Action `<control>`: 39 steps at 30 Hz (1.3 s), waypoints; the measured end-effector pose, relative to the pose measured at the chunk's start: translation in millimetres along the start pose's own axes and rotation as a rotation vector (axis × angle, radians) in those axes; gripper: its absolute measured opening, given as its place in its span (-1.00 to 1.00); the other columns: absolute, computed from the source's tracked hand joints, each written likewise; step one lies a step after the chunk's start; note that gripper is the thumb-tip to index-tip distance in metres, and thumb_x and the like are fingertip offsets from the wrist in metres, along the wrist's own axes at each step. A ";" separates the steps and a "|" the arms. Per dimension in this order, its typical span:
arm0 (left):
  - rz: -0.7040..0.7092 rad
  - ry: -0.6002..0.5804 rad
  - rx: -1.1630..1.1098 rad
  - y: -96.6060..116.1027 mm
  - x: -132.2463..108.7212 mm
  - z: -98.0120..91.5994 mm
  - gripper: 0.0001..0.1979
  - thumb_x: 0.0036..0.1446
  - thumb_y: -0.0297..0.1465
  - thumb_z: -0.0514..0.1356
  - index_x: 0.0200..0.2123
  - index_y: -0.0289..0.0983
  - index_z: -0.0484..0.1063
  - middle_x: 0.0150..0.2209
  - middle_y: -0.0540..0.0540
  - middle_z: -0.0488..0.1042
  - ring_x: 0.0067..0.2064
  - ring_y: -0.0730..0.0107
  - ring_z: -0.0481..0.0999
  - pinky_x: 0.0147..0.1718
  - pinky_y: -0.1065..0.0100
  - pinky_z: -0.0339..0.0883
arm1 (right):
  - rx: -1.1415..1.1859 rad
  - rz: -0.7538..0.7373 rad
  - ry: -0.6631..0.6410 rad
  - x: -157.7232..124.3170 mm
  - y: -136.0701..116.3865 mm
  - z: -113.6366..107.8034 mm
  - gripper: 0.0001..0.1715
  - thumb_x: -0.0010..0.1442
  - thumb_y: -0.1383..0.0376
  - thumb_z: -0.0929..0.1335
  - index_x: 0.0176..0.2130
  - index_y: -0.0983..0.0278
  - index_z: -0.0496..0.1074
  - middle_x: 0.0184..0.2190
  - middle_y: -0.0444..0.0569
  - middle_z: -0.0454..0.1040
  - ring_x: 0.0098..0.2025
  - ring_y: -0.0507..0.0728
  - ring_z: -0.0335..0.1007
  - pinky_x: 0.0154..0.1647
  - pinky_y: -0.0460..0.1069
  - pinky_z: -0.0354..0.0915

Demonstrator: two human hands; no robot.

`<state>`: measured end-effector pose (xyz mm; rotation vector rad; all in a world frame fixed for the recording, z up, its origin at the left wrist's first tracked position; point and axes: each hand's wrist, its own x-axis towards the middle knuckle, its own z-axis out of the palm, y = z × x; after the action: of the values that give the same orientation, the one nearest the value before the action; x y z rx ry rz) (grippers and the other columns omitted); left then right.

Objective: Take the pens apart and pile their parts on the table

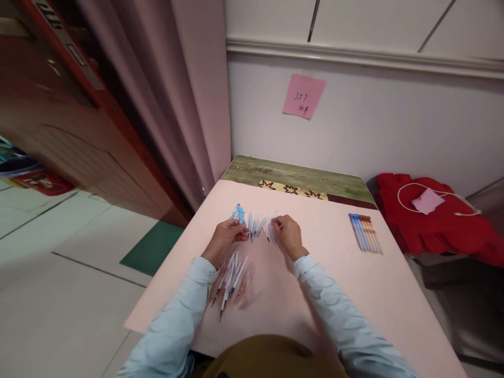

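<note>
My left hand [225, 239] is closed, thumb and fingers pinching a light-blue pen part [241, 215]. To its right, my right hand [289, 235] is also closed in a pinch; what sits in its fingertips is too small and covered to make out. Between the hands lie several pale grey-blue pen pieces [258, 226]. Blue clip-like pen parts [235, 211] lie just beyond my left fingers. Nearer my body is a loose heap of white pen refills [232, 278] with dark tips, partly behind my left wrist. Clear pieces with reddish marks [242, 289] lie beside that heap.
On the table's [334, 294] right side, several blue and brown pens [365, 233] lie in a neat row. A red cloth [429, 220] with a white cable and pink paper covers a seat at right. A wall stands behind the table; a curtain [169, 94] and door are left.
</note>
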<state>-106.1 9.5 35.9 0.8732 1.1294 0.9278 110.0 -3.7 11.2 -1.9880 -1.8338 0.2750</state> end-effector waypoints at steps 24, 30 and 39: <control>-0.083 -0.127 0.095 -9.7 6.3 25.4 -0.84 0.11 -0.38 0.29 -0.33 -0.39 0.45 -0.39 -0.17 0.57 -0.47 0.43 0.54 -0.38 0.35 0.47 | -0.028 0.089 0.030 -12.7 21.3 -9.4 -0.62 0.27 0.32 0.30 0.06 0.27 0.48 -0.16 0.04 0.55 -0.19 0.13 0.48 -0.17 -0.04 0.27; 0.020 -0.140 0.324 -11.8 12.1 33.5 -0.79 0.02 -0.31 0.31 -0.46 -0.33 0.42 -0.51 -0.08 0.51 -0.60 0.51 0.40 -0.60 0.46 0.27 | 0.628 0.125 0.035 -17.7 0.1 -3.2 -0.58 0.22 0.04 0.33 -0.13 0.30 0.56 -0.40 -0.06 0.56 -0.42 0.06 0.42 -0.33 -0.06 0.32; 0.107 -0.019 0.585 -6.9 14.6 7.0 -0.89 -0.03 -0.35 0.26 -0.47 -0.28 0.47 -0.61 0.04 0.42 -0.61 0.45 0.36 -0.60 0.43 0.16 | 0.957 0.295 -0.075 0.7 -17.6 9.9 -0.58 0.15 -0.02 0.29 -0.42 0.28 0.39 -0.56 -0.08 0.47 -0.55 0.04 0.38 -0.51 -0.09 0.29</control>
<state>-95.8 19.7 26.0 1.4227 1.3742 0.6743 90.0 -0.6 10.0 -1.5170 -1.0740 1.0870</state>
